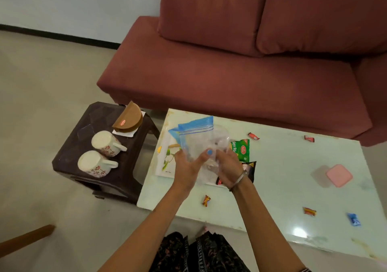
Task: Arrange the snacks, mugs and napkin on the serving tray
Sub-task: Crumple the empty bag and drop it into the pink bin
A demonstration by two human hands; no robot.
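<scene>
Both hands hold clear zip bags (199, 139) with blue tops above the white floral serving tray (166, 162) on the pale glass table. My left hand (186, 167) grips the bags' lower left, thumb on the front. My right hand (228, 167) grips the lower right. A green snack packet (243, 149) and a black snack packet (249, 168) lie just right of the hands. Two white floral mugs (105, 142) (94, 163) lie on their sides on the dark stool, beside a brown half-round holder (128, 117) on a white napkin (125, 133).
Small wrapped candies lie scattered on the glass table (293, 167): red ones (253, 136) (309, 138), orange ones (206, 200) (309, 211), a blue one (354, 219). A pink square lid (338, 175) sits at the right. A red sofa (230, 72) stands behind the table.
</scene>
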